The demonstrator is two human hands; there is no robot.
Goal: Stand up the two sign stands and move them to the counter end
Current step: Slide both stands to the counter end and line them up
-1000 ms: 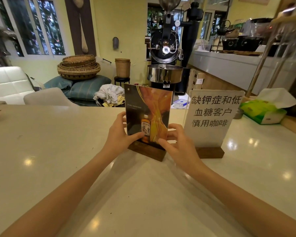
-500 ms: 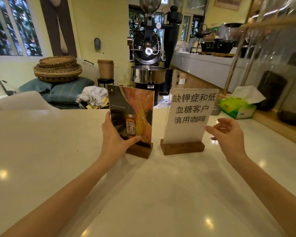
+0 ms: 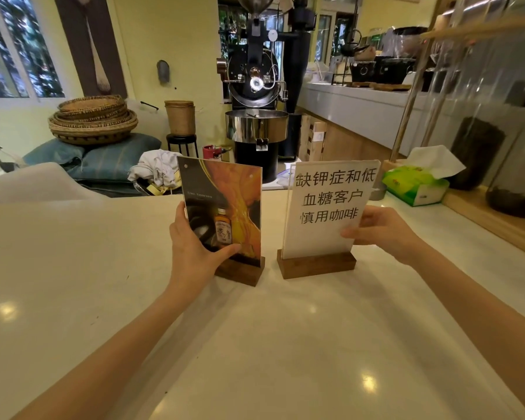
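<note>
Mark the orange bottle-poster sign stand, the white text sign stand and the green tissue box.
Orange bottle-poster sign stand [image 3: 225, 189]: head view, upper poster face.
White text sign stand [image 3: 328, 201]: head view, printed sheet centre.
Green tissue box [image 3: 412, 184]: head view, top face.

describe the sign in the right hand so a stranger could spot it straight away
On the pale counter two upright signs stand side by side on wooden bases. The right hand grips the white sign, which carries only black Chinese characters; the picture sign beside it shows a bottle on orange.

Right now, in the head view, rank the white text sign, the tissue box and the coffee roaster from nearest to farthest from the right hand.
1. white text sign: held by the right hand at its right edge.
2. tissue box: further right, by the counter's edge.
3. coffee roaster: beyond the counter, on the floor.
</note>
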